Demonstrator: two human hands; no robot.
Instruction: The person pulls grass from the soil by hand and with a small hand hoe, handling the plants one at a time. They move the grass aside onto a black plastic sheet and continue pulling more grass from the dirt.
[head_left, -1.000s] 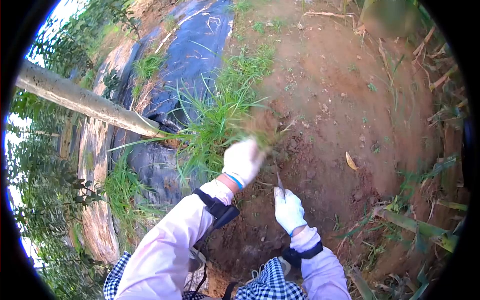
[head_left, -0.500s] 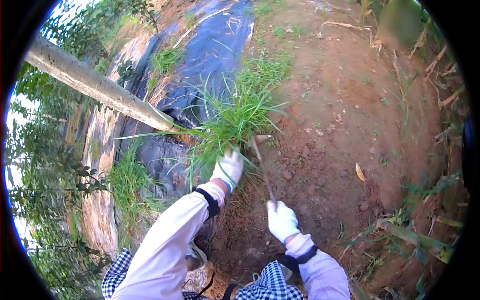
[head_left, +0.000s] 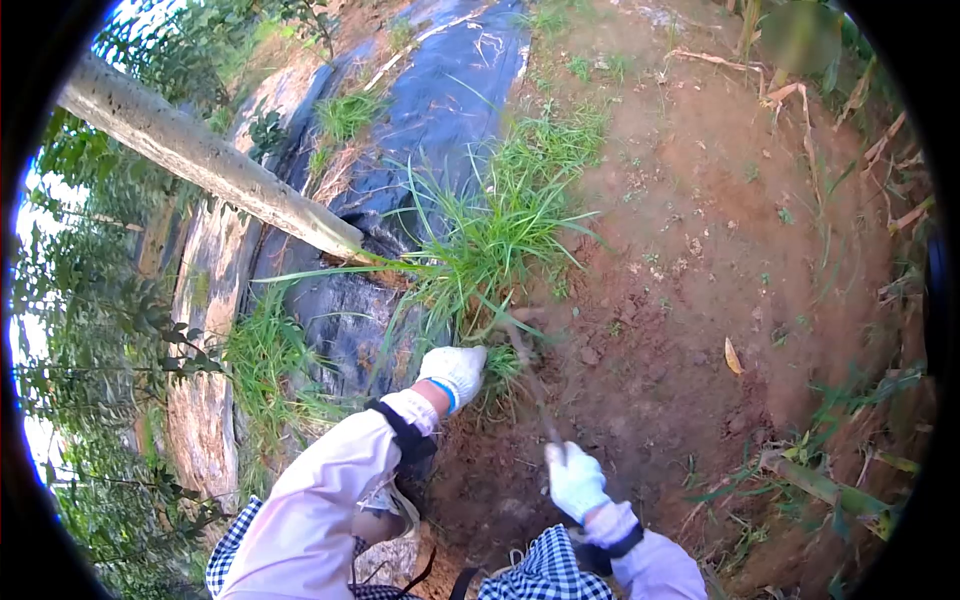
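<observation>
My left hand (head_left: 453, 373), in a white glove, is closed at the lower edge of a clump of long green grass (head_left: 490, 240); what its fingers hold, if anything, is hidden. To its right, my gloved right hand (head_left: 577, 482) grips the handle of a thin hoe-like tool (head_left: 535, 385). The tool's blurred head lies by the base of the grass, over loose reddish soil (head_left: 620, 400).
A pale tree trunk (head_left: 215, 165) slants in from the upper left to black plastic sheeting (head_left: 440, 90). More grass (head_left: 265, 360) grows left of my left arm. Corn stalks (head_left: 835, 490) stand at the right. My checkered clothing and shoe show below.
My left hand has drawn back from within the grass to its lower edge. My right hand and the tool have moved down and slightly right. The view has shifted slightly.
</observation>
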